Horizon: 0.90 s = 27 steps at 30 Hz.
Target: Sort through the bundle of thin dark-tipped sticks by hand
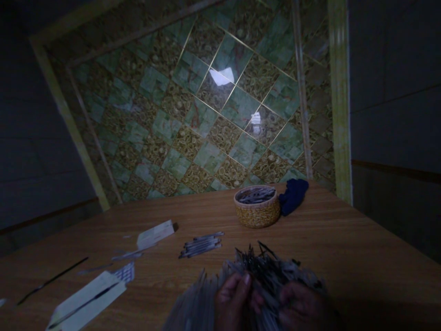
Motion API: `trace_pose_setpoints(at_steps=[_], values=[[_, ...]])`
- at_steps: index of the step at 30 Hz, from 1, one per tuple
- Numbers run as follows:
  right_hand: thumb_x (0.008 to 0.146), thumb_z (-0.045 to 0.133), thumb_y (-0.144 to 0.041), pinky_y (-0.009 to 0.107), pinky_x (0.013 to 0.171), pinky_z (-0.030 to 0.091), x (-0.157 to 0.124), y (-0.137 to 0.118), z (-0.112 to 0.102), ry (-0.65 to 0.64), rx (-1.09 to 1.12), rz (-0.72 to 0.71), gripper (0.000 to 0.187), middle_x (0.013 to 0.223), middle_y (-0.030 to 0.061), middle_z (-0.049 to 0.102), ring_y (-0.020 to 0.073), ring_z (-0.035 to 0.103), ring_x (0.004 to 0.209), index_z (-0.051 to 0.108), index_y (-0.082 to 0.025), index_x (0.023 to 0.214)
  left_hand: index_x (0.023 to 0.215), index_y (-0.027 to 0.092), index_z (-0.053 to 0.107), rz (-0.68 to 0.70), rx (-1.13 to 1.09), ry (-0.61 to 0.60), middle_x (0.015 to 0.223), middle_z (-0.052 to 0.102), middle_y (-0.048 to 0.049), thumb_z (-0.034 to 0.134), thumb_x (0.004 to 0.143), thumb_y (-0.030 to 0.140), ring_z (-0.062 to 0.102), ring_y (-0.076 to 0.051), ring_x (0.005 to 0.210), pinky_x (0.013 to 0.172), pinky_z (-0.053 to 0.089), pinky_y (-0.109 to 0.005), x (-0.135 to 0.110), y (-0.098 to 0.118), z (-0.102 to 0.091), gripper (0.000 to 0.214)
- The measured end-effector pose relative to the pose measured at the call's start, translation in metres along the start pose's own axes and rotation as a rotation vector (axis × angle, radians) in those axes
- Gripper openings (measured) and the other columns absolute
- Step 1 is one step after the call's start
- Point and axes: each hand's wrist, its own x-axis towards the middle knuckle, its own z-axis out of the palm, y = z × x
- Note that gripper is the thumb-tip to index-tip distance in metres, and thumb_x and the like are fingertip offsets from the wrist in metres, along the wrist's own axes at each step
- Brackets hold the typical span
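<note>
Low in the dim head view, both my hands grip a big loose bundle of thin dark sticks (265, 269) that fans out toward the left and up. My left hand (234, 299) has its fingers curled around the sticks at the bundle's middle. My right hand (301, 308) is closed on the same bundle just to the right. A small row of similar sticks (201, 243) lies flat on the wooden table (344, 230) beyond my hands. Further back stands a woven basket (257, 207) holding more sticks.
A dark blue cloth (292, 194) lies against the basket's right side. Pale flat boxes (155, 233) (87, 299), paper scraps and a single thin stick (51, 279) are scattered at the left. Tiled floor shows beyond the table's far edge; dark walls flank it.
</note>
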Motion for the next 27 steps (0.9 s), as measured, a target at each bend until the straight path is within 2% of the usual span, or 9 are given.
trace_pose_setpoints(at_steps=[2, 4, 9, 11, 15, 18, 21, 23, 27], values=[[0.061, 0.051, -0.056, 0.022, 0.043, 0.024, 0.001, 0.001, 0.004, 0.1, -0.054, 0.033, 0.035, 0.046, -0.0044, 0.04, 0.0093, 0.033, 0.043, 0.05, -0.02, 0.06, 0.064, 0.013, 0.064, 0.006, 0.002, -0.011, 0.045, 0.06, -0.0015, 0.08, 0.059, 0.045, 0.052, -0.01, 0.042, 0.044, 0.038, -0.018, -0.001, 0.001, 0.0, 0.036], [0.063, 0.046, -0.062, 0.022, 0.043, 0.024, 0.001, 0.001, 0.005, 0.113, -0.05, 0.021, 0.043, 0.043, -0.004, 0.037, 0.009, 0.032, 0.042, 0.044, -0.021, 0.051, 0.063, 0.013, 0.065, 0.0, 0.005, -0.012, 0.046, 0.061, -0.002, 0.08, 0.059, 0.044, 0.052, -0.009, 0.042, 0.045, 0.039, -0.018, -0.001, 0.002, 0.001, 0.035], [0.052, 0.061, -0.052, 0.02, 0.041, 0.023, 0.0, 0.0, 0.001, -0.091, 0.138, 0.015, 0.039, 0.044, -0.0087, 0.039, 0.0067, 0.029, 0.039, 0.049, -0.021, 0.072, 0.063, 0.013, 0.065, -0.016, -0.011, 0.013, 0.048, 0.062, -0.002, 0.082, 0.056, 0.044, 0.052, -0.009, 0.04, 0.042, 0.038, -0.018, 0.0, 0.001, 0.002, 0.036], [0.056, 0.059, -0.052, 0.021, 0.04, 0.022, -0.001, 0.0, 0.002, -0.032, 0.093, 0.046, 0.038, 0.043, -0.0091, 0.037, 0.0071, 0.029, 0.038, 0.052, -0.021, 0.077, 0.064, 0.013, 0.065, -0.009, -0.011, 0.001, 0.047, 0.061, -0.0022, 0.081, 0.058, 0.044, 0.052, -0.009, 0.041, 0.043, 0.038, -0.019, -0.001, 0.001, 0.002, 0.036], [0.066, 0.042, -0.067, 0.022, 0.041, 0.021, 0.0, 0.005, 0.007, 0.065, 0.013, -0.005, 0.05, 0.041, -0.0055, 0.034, 0.0077, 0.029, 0.039, 0.05, -0.019, 0.054, 0.065, 0.013, 0.066, -0.011, -0.033, -0.003, 0.047, 0.061, -0.0018, 0.08, 0.059, 0.043, 0.051, -0.009, 0.043, 0.044, 0.038, -0.018, -0.003, 0.002, 0.004, 0.034], [0.056, 0.052, -0.065, 0.021, 0.041, 0.022, 0.002, 0.011, 0.007, -0.017, 0.153, -0.038, 0.046, 0.044, -0.0067, 0.037, 0.0066, 0.029, 0.039, 0.045, -0.02, 0.059, 0.063, 0.013, 0.064, -0.006, -0.009, -0.005, 0.045, 0.06, -0.0015, 0.08, 0.058, 0.044, 0.051, -0.009, 0.041, 0.043, 0.037, -0.018, -0.002, 0.002, 0.003, 0.036], [0.048, 0.065, -0.056, 0.02, 0.04, 0.023, 0.002, 0.01, 0.005, -0.043, 0.206, 0.025, 0.046, 0.045, -0.0083, 0.042, 0.0057, 0.031, 0.037, 0.045, -0.021, 0.07, 0.061, 0.013, 0.063, 0.0, 0.007, 0.006, 0.044, 0.06, -0.0015, 0.08, 0.059, 0.045, 0.051, -0.009, 0.04, 0.043, 0.037, -0.018, -0.001, 0.001, 0.002, 0.036], [0.054, 0.065, -0.057, 0.02, 0.04, 0.024, 0.0, 0.008, 0.005, 0.002, 0.168, 0.044, 0.044, 0.045, -0.0076, 0.044, 0.0066, 0.035, 0.037, 0.049, -0.021, 0.073, 0.063, 0.013, 0.064, 0.001, 0.01, 0.013, 0.046, 0.061, -0.0018, 0.08, 0.059, 0.045, 0.052, -0.009, 0.041, 0.044, 0.038, -0.018, -0.001, 0.0, 0.002, 0.035], [0.068, 0.049, -0.067, 0.021, 0.04, 0.027, -0.005, 0.003, 0.006, -0.012, 0.141, 0.001, 0.049, 0.04, -0.0053, 0.04, 0.0083, 0.038, 0.037, 0.051, -0.019, 0.058, 0.064, 0.012, 0.065, -0.008, 0.017, 0.001, 0.047, 0.062, -0.0033, 0.08, 0.058, 0.046, 0.052, -0.009, 0.042, 0.044, 0.038, -0.019, -0.003, 0.001, 0.003, 0.037]])
